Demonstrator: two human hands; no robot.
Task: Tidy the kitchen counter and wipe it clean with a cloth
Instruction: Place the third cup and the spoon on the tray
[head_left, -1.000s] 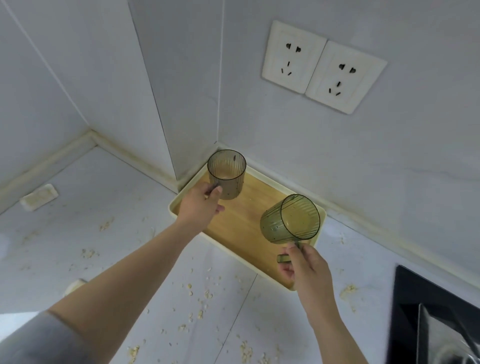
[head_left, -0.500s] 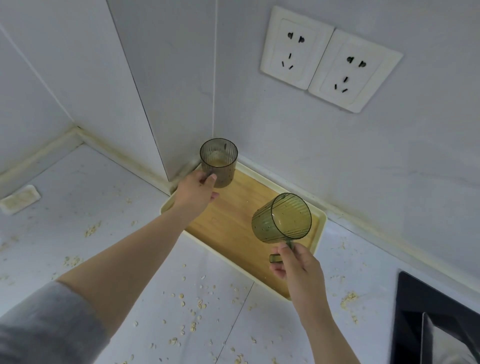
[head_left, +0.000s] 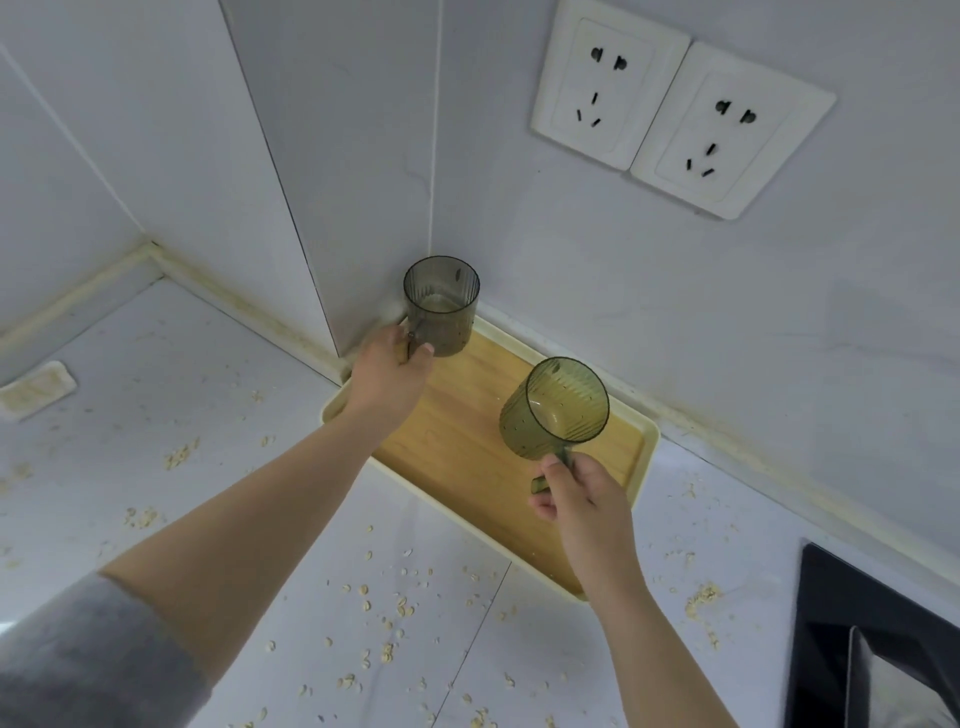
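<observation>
The left hand (head_left: 387, 374) is stretched to the far corner of the tray (head_left: 650, 439), fingers curled round the handle of the grey cup (head_left: 441, 306). The right hand (head_left: 582, 499) is raised over the tray's right part, and the handle of the green cup (head_left: 561, 410) is pinched in it. The tray is set on a white counter (head_left: 208, 395) against the wall corner; oat flakes (head_left: 395, 608) are scattered before the tray, and two sockets (head_left: 675, 109) are mounted above it. The grey cup is held upright, mouth up. The green cup is tilted, mouth turned toward the camera.
</observation>
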